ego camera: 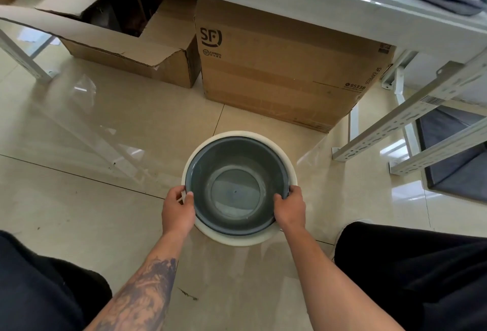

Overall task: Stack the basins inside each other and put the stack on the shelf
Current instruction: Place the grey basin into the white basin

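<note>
Both hands [177, 209] [290, 208] closed on nested grey basin [234, 186] and white basin [287, 158] rims above floor [79, 212]; uneven grip risks slipping.

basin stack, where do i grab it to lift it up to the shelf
Grip the white basin by its rim at opposite sides, left hand and right hand as placed. It carries the grey basin nested inside, so lifting the outer rim brings both.

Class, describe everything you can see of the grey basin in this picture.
The grey basin is round, dark and smooth, apparently plastic, with a flat circular bottom and a thin rim. It looks empty and sits upright, nested inside a wider white basin above the tiled floor. The left hand and right hand grip opposite sides, thumbs over its rim.
</note>
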